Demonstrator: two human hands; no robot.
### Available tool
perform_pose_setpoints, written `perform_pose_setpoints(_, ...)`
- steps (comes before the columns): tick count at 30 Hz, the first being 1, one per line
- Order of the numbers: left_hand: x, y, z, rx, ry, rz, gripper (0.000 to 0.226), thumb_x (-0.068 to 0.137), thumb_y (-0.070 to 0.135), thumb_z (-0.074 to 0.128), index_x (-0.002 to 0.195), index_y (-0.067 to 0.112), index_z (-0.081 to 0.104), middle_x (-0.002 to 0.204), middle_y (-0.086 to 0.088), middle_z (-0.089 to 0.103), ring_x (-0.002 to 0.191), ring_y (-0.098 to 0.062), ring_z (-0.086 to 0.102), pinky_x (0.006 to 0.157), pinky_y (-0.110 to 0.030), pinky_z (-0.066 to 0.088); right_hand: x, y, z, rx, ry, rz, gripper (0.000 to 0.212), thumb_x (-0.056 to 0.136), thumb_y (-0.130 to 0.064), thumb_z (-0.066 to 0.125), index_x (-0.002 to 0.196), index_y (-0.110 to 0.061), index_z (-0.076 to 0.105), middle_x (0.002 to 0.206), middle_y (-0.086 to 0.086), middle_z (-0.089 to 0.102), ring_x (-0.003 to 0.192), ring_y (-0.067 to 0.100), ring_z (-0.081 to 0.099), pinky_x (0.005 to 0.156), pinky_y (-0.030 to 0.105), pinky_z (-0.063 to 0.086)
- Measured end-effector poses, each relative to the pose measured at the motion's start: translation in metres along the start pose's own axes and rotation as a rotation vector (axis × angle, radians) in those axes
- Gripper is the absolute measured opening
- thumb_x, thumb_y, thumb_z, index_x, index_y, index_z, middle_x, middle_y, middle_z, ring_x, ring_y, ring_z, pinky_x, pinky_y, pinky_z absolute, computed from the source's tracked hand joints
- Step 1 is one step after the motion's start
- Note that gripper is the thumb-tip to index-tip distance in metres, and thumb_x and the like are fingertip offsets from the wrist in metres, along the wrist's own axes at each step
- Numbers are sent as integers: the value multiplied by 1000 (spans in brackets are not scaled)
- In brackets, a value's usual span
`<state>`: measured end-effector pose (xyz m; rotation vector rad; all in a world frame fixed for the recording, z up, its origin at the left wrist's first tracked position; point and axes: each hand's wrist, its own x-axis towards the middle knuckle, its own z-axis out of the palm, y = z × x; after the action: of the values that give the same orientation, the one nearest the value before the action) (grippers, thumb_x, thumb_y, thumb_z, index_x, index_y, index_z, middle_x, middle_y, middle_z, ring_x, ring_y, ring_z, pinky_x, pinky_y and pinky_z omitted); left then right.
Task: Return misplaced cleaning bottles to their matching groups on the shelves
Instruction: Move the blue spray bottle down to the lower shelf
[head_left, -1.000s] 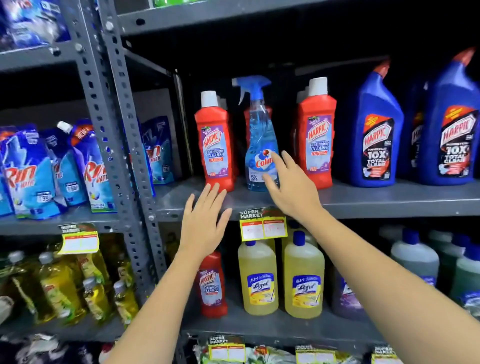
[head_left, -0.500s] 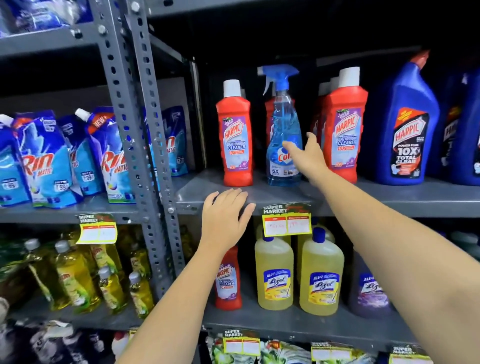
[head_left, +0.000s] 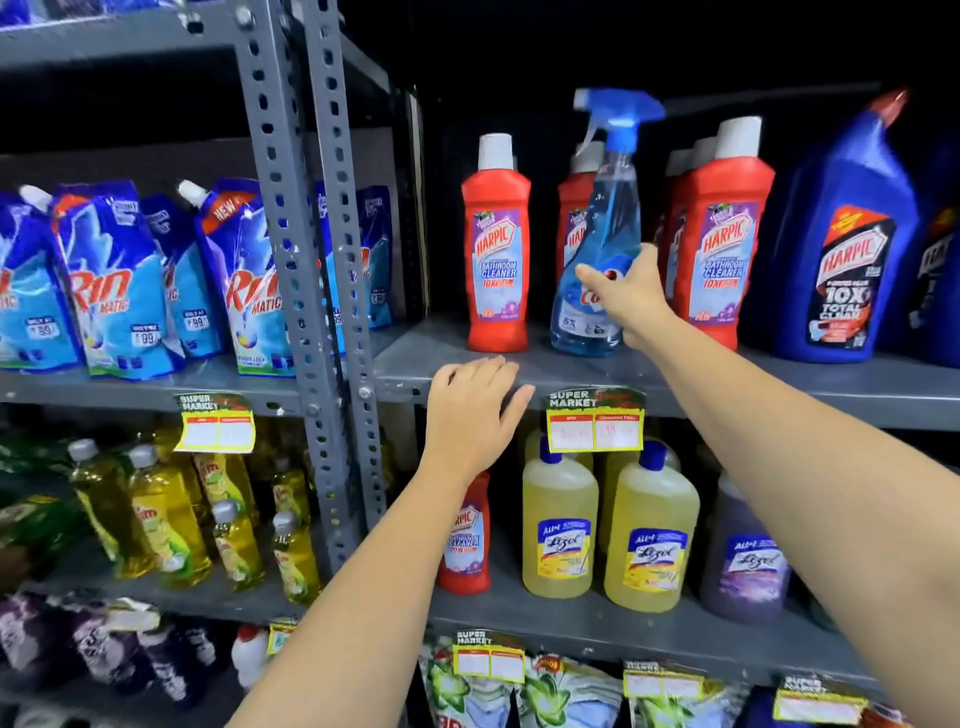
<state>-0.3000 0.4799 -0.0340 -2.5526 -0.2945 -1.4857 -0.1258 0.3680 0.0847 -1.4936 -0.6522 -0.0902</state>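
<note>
A blue spray bottle (head_left: 602, 218) stands on the middle shelf (head_left: 426, 358) among red Harpic bathroom cleaner bottles (head_left: 496, 249). My right hand (head_left: 631, 301) is wrapped around its lower body, thumb across the label, and the bottle leans slightly. My left hand (head_left: 472, 415) rests flat on the shelf's front edge, holding nothing. One red Harpic bottle (head_left: 465, 540) stands on the lower shelf beside yellow Lizol bottles (head_left: 558, 525), partly hidden behind my left forearm.
Blue Harpic toilet cleaner bottles (head_left: 847, 249) fill the right of the middle shelf. Rin pouches (head_left: 119, 291) sit on the left bay, yellow dish-liquid bottles (head_left: 166, 519) below them. A purple Lizol bottle (head_left: 743, 566) stands at the lower right. A grey upright post (head_left: 322, 260) divides the bays.
My right hand went from reaching with spread fingers to closing around the spray bottle. My left hand came to rest on the shelf edge. The view moved closer and leftward.
</note>
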Motion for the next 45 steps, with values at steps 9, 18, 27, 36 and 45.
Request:
perform_pose_setpoints(9,-11,8,4,-63,12,-65,41,99,36,43,127,9,57,133,-9,59,127,-25,50,113,-47,24,-104,-37,-12,265,-131,-223,45,88,-9,69,123,-7,41,109,-1,63,95,3,66,89,25,54)
perform_pose_setpoints(18,-183,2,32,-96,-449,-15,51,100,38,31,145,16,39,159,-6,21,147,-22,20,117,-45,19,-224,79,-44,242,-303,-116,54,79,-14,73,124,-25,46,116,-8,66,111,12,62,98,32,50)
perform_pose_setpoints(27,-269,5,90,-97,-1103,7,61,102,52,22,154,22,11,163,0,1,149,-19,-2,119,-41,3,-242,223,-27,17,-233,147,54,85,3,69,120,-26,38,114,-11,56,98,-21,56,79,1,41)
perform_pose_setpoints(36,-282,10,106,-144,-1040,-104,62,100,57,20,153,25,19,163,5,7,148,-13,1,119,-43,5,-236,283,-8,-90,-250,275,61,86,-10,72,133,-14,34,126,6,57,114,10,59,91,22,51)
perform_pose_setpoints(45,-290,10,107,-146,-1000,-104,62,100,57,20,153,27,15,163,6,6,148,-12,-1,120,-41,2,-235,298,-12,-192,-306,245,76,81,-9,76,136,-32,29,124,-18,54,115,-5,56,90,10,47)
